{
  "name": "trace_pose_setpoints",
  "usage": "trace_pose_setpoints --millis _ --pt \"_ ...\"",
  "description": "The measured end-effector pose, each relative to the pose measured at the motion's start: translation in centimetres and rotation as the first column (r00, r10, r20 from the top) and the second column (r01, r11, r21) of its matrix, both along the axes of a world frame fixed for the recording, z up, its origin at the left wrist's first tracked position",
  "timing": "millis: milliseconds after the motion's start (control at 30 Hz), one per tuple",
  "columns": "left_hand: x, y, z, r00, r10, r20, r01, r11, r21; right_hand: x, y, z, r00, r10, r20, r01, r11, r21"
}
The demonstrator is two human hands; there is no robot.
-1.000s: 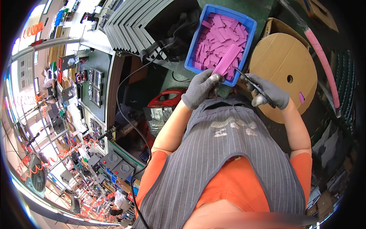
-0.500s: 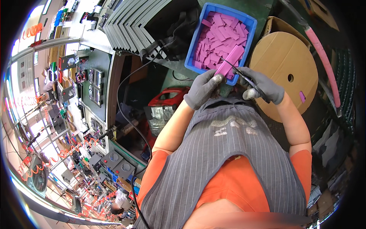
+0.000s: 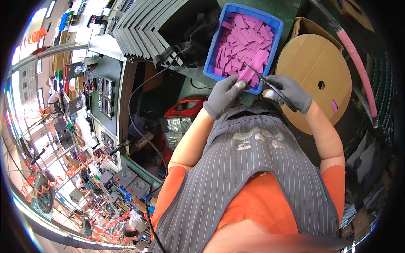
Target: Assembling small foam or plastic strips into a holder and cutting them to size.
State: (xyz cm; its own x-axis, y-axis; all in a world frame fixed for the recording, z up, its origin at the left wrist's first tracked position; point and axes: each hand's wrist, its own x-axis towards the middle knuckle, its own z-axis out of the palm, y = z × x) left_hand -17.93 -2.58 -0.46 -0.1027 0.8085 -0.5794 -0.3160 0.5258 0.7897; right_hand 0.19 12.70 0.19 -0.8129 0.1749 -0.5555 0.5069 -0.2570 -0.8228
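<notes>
Two gloved hands are working just below the blue bin (image 3: 275, 40), and I am watching them from the head camera. My left hand (image 3: 225, 96), in a grey knit glove, is pinching a pink strip (image 3: 252, 69) between thumb and fingers, closed firmly on its lower end. That strip is angling up over the near edge of the blue bin, its upper end lying above the heap of cut pink pieces (image 3: 244, 38) filling the bin. My right hand (image 3: 290, 90), also in a grey glove, is gripping the handles of dark scissors (image 3: 265, 81), fingers wrapped tight around them. Their blades are pointing up and left toward the bin, with the tips meeting the pink strip just beside the bin's near rim; I cannot tell how far the blades are parted.

Right of the blue bin, a round cardboard spool (image 3: 314, 74) is lying flat, with a pink tube (image 3: 357, 57) curving past its far side. Left of the bin, a stack of grey metal frames (image 3: 147, 25) is leaning, and a red tool case (image 3: 185, 107) is sitting below the bin's left corner.
</notes>
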Motion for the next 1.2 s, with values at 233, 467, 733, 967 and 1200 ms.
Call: trace_pose_setpoints --millis 233,467,733,967,1200 --pt "-1.2 0.5 -2.4 0.999 0.021 0.033 -0.019 0.997 -0.076 0.2 1.2 -3.4 0.996 0.011 0.089 -0.018 0.996 0.085" --pt "0.2 -1.2 -0.4 0.994 -0.054 0.096 0.059 0.997 -0.051 -0.5 0.3 -1.3 0.879 -0.443 -0.174 0.389 0.879 -0.276" --pt "0.9 -1.2 0.2 0.980 -0.168 0.106 0.170 0.986 -0.005 -2.2 -0.7 0.2 0.943 -0.287 -0.171 0.275 0.957 -0.090" --pt "-0.5 -1.6 1.9 0.961 -0.236 0.144 0.234 0.972 0.028 -2.3 1.0 1.4 0.845 -0.425 -0.326 0.440 0.898 -0.031" --pt "0.3 -1.6 1.0 0.983 -0.024 0.184 0.025 1.000 -0.002 -1.9 1.0 1.6 0.762 -0.598 -0.248 0.564 0.801 -0.198"
